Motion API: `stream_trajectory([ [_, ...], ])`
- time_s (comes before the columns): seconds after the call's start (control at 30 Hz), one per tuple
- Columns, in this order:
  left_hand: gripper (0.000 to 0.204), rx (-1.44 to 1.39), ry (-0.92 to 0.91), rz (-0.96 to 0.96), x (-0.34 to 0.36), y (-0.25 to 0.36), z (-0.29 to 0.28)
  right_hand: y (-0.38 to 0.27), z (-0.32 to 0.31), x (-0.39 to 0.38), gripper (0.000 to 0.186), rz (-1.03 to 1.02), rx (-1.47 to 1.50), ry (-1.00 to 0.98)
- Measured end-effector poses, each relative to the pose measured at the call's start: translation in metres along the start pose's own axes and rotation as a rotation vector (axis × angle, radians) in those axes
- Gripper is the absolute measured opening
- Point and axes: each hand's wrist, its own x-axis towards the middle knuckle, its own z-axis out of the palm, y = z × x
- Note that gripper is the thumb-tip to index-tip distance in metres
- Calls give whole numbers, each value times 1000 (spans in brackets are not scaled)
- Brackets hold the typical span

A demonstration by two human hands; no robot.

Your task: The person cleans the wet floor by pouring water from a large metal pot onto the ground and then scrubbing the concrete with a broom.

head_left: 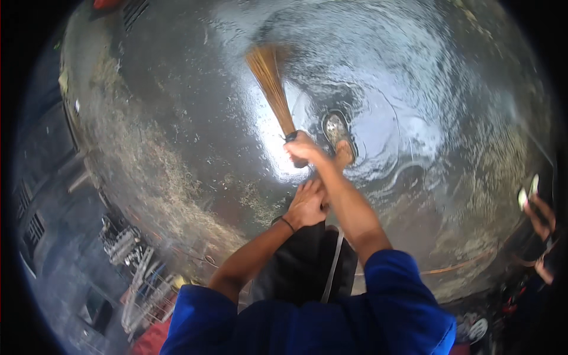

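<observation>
Right hand (303, 148) closed around the bound neck of a straw broom (273, 89), arm stretched forward. Broom pointing away and slightly left, bristles fanned out on the wet floor (177, 118), head well ahead of the hand. Left hand (307, 204) lower down, resting against the right forearm, fingers curled; whether gripping the broom's end or only the arm, cannot tell. Thin dark band (286, 223) on the left wrist. Blue sleeves (402, 296) pushed up on both arms. Just right of the right hand, a foot in a sandal (338, 135) planted in shallow rippled water (402, 106), bright glare beside it. Streak of pale grit (160, 171) across the floor to the left. At the far right edge, another person's hand (541, 216) near something pale.
</observation>
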Motion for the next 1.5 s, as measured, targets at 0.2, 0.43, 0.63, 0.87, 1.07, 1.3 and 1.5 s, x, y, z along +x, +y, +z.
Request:
stream_trajectory([
  [0.2, 35, 99, 90, 163, -65, -36, 23, 157, -83, -212, 52, -88, -3, 396],
  [0.43, 26, 87, 213, 125, -250, -104, -11, 561, -73, -360, 26, 69, 319, 1217],
  [0.63, 59, 468, -23, -122, -367, -274, -6, 754, -71, -240, 23, 282, 891, 1346],
  [0.87, 56, 357, -7, -259, -398, -376, -49, 523, 79, 109, 17, -110, 635, 988],
  [1.07, 45, 248, 32, -222, -395, -402, -95, 342, 248, 228, 30, -99, -13, 787],
  [1.3, 36, 241, 73, -288, -409, -426, -134, 234, 306, 139, 58, -159, -163, 486],
  [1.5, 37, 185, 273, -228, -358, -358, -199, 357, 192, 8, 33, -105, 1, 980],
])
